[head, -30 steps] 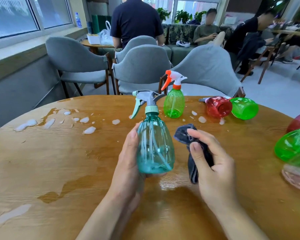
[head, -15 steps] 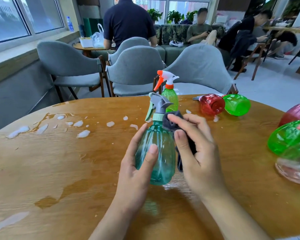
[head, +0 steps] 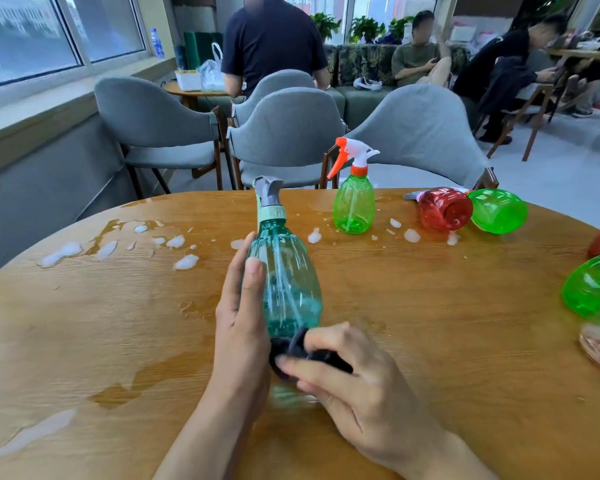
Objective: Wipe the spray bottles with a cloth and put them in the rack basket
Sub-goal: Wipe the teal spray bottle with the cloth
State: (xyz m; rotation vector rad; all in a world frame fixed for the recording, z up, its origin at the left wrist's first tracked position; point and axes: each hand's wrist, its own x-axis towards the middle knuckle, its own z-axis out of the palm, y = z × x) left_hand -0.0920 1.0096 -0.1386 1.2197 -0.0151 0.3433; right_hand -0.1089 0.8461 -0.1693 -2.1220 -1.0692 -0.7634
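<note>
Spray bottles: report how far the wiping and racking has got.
Done: nothing visibly; no rack basket is in view. In hand: the left hand grips the teal bottle while the right hand rubs the dark cloth at its base. Left: the upright green bottle, the red bottle and green bottle lying on the wet table, and more at the right edge.

Head-worn wide view looks forward and down, close over the wooden table [head: 430, 341].

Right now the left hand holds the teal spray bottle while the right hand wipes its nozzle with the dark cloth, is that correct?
Not quite: in the head view the right hand presses the dark cloth against the teal spray bottle at its base, not its nozzle. The left hand does hold the bottle.
</note>
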